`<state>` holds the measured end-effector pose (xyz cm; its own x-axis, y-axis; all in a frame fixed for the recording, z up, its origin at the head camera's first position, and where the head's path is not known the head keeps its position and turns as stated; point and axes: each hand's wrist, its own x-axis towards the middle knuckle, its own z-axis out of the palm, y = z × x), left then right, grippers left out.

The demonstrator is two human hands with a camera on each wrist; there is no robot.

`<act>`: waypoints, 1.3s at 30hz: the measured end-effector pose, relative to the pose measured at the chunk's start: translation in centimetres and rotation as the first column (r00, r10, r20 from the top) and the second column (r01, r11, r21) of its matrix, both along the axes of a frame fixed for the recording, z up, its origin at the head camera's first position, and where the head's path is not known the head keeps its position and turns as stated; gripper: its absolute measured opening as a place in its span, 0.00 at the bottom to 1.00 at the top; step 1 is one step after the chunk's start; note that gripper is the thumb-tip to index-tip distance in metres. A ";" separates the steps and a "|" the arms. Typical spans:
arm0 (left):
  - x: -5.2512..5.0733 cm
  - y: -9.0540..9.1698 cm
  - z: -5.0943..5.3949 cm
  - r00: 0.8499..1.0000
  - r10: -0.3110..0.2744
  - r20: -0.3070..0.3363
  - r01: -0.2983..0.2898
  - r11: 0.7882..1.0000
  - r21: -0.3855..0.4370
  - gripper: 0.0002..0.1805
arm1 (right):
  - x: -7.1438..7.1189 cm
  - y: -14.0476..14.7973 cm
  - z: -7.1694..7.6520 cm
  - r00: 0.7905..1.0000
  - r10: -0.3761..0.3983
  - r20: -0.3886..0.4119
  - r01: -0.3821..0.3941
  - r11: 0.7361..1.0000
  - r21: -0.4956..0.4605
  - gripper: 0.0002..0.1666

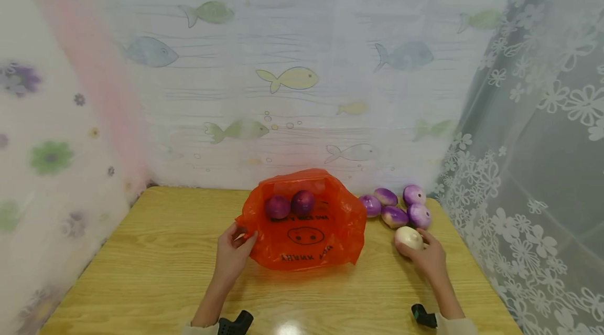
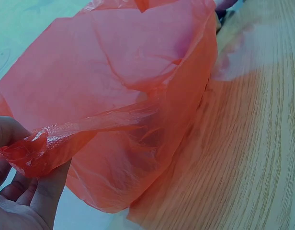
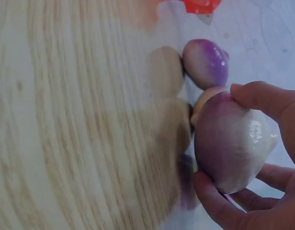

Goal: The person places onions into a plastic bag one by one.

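Observation:
An orange-red plastic bag (image 1: 306, 256) with dark printing lies on the table, its mouth spread toward me. Two purple onions (image 1: 277, 207) show inside it. My left hand (image 1: 234, 251) pinches the left edge of the bag; in the left wrist view the bunched plastic (image 2: 37, 151) sits between thumb and fingers. At the right, my right hand (image 1: 430, 256) grips a pale onion (image 1: 408, 239) with purple tinges. In the right wrist view this onion (image 3: 231, 143) is held between thumb and curled fingers, and the other onions lie behind it.
Several purple-and-white onions (image 1: 394, 216) are grouped right of the bag, near the table's back right corner. The wooden table (image 1: 155, 261) meets a fish-patterned curtain (image 1: 292, 78) at the back. A floral curtain (image 1: 538, 209) hangs along the right side.

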<state>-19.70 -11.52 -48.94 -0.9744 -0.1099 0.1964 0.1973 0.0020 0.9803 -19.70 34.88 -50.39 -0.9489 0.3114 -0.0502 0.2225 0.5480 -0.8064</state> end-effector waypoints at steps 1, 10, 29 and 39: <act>0.0 0.0 0.0 1.000 0.001 -0.001 -0.001 1.000 0.001 0.19 | 0.2 0.0 0.0 1.000 -0.012 -0.006 0.012 1.000 -0.001 0.54; 0.2 0.1 0.1 1.000 0.006 -0.009 -0.006 1.000 -0.002 0.19 | 1.2 -0.6 0.7 0.996 -0.016 -0.087 0.012 0.999 -0.045 0.51; 0.2 0.2 0.0 1.000 0.000 -0.023 0.000 1.000 -0.002 0.19 | 2.3 -3.4 2.3 0.987 0.071 -0.141 -0.086 0.991 -0.100 0.47; 0.0 0.3 -0.2 1.000 -0.001 -0.009 0.001 1.000 -0.011 0.18 | 3.3 -5.7 3.4 0.961 0.150 -0.234 -0.197 0.961 -0.193 0.45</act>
<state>-19.67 -11.24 -49.14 -0.9728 -0.1065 0.2059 0.2058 0.0129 0.9785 -16.45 29.15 -46.94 -0.9827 0.1458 0.1140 -0.0520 0.3734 -0.9262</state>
